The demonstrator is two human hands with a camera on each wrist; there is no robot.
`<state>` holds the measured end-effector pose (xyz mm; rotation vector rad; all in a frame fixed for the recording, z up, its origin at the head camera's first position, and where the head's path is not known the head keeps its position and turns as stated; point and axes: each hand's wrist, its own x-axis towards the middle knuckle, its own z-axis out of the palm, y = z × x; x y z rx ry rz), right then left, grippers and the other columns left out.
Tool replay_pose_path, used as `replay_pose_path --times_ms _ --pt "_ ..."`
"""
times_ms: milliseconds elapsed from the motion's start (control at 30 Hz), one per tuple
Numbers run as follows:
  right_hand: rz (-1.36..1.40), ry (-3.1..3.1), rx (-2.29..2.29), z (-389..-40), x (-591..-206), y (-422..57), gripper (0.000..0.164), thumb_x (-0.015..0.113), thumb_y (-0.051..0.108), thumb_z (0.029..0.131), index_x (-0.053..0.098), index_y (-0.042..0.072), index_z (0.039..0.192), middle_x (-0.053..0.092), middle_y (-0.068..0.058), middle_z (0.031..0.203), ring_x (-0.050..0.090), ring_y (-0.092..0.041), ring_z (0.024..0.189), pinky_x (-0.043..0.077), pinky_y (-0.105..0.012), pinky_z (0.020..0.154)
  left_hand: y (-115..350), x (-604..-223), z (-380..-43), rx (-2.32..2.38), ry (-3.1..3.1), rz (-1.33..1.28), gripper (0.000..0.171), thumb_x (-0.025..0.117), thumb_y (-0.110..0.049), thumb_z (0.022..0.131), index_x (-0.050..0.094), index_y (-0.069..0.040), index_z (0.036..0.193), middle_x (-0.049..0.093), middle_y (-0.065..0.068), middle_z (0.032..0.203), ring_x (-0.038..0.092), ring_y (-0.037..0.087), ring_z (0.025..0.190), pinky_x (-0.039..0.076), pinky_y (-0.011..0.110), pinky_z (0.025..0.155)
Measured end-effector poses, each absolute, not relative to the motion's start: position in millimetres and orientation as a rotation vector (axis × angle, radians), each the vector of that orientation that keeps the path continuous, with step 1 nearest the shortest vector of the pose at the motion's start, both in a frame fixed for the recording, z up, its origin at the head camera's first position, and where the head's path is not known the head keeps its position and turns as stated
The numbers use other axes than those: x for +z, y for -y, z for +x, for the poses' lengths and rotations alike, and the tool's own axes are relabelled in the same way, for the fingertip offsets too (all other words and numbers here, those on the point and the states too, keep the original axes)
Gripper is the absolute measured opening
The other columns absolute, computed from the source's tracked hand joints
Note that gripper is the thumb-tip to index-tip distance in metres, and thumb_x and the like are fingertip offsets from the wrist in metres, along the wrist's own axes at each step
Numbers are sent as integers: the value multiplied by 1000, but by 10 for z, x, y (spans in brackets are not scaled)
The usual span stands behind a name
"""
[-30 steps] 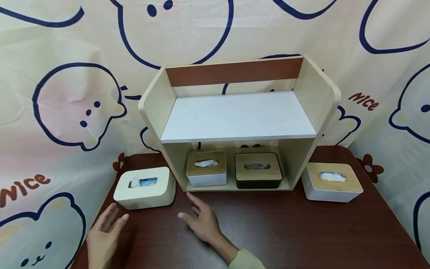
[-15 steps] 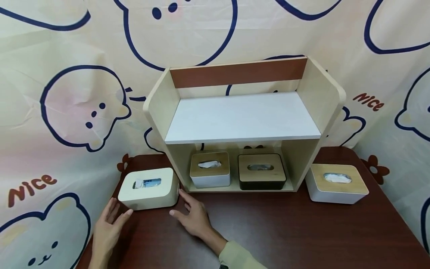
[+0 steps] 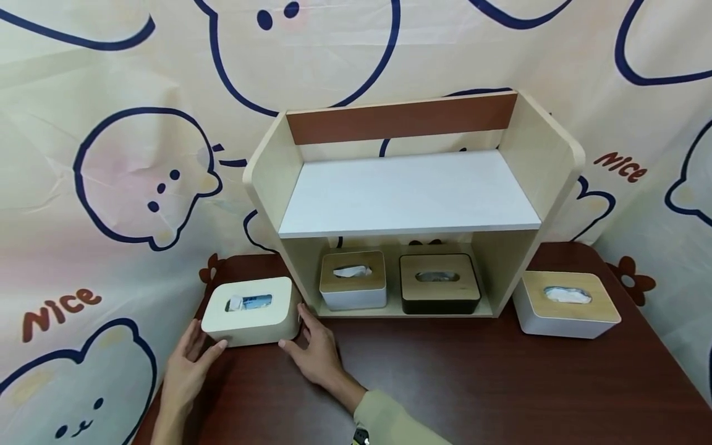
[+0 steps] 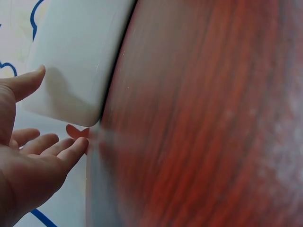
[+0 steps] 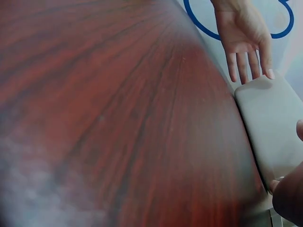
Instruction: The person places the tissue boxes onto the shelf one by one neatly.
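the white tissue box is placed at lower left of the frame on the surface, long axis running left to right. its ends are flanked closely by left grip and right grip, fingers extended, unclasped.

In the head view the bottom edge cut off the front edge of the tabletop and, at the wrist of the right hand, a dark object too partial to identify, while the middle of the tabletop's back edge was hidden behind the shelf unit. By the tabletop's left edge, the cream tissue box ran out of the left wrist view's top and the right wrist view's right side, where the right hand was also cut off. The wood grain blurred in both wrist views.
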<state>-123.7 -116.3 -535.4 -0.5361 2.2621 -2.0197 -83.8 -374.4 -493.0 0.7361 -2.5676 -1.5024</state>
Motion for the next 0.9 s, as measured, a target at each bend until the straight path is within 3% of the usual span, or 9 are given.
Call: replay_pose_path --times_ms 100,300,367,467,533,567,667,733,900 --pt "-523 -2264 -2038 -1259 -5362 1194 78 78 20 101 38 6 166 36 -12 174 38 -32 159 50 -42 119 3745 -4936 -847 -1501 2585 718 104 77 -39 101 7 -20 175 12 12 181 25 41 164 35 49 126" --pt "-555 -2343 -1981 -1298 -5353 1256 77 77 21 102 38 3 165 37 -16 173 37 -34 160 50 -44 120 3738 -4963 -852 -1508 2588 633 99 76 -31 102 10 -17 174 18 18 178 30 45 161 39 -2 93" --pt "-564 -2391 -1952 -1307 -5345 1271 76 76 22 102 38 2 165 38 -17 172 38 -34 160 47 -46 123 3731 -4976 -859 -1503 2592 605 97 76 -27 103 12 -16 174 21 19 177 31 46 161 42 1 97" --pt "-560 -2461 -1927 -1316 -5348 1280 74 76 22 103 40 1 164 41 -17 171 39 -33 159 46 -47 124 3709 -4995 -870 -1502 2598 578 94 75 -24 103 14 -17 174 23 19 177 30 46 161 45 28 121" --pt "-553 -2462 -1950 -1319 -5358 1280 73 76 20 102 41 0 163 43 -19 169 41 -34 158 50 -46 119 3694 -5004 -874 -1498 2605 571 93 74 -24 104 14 -17 174 24 21 177 30 47 161 39 47 126" --pt "-549 -2452 -1963 -1321 -5363 1279 72 76 19 102 42 -1 163 43 -20 169 42 -35 157 52 -45 117 3687 -5008 -875 -1498 2603 570 92 75 -24 104 15 -16 174 25 21 176 31 48 160 43 48 123" --pt "-546 -2389 -2016 -1328 -5375 1275 71 75 16 102 42 -3 162 42 -23 169 43 -38 155 56 -45 113 3675 -5017 -872 -1496 2598 566 90 74 -23 104 18 -14 174 29 24 175 34 49 158 53 17 107" --pt "-546 -2352 -2034 -1337 -5374 1268 70 75 16 103 42 -2 162 41 -23 169 43 -38 156 55 -46 113 3665 -5015 -868 -1492 2591 562 89 75 -25 103 21 -13 173 32 24 173 36 50 157 44 -1 89" --pt "-576 -2300 -2038 -1345 -5354 1249 70 73 19 104 40 0 163 38 -21 171 40 -36 157 53 -47 115 3648 -4995 -833 -1467 2562 575 87 77 -23 102 26 -12 172 35 26 171 39 51 155 36 -8 78"
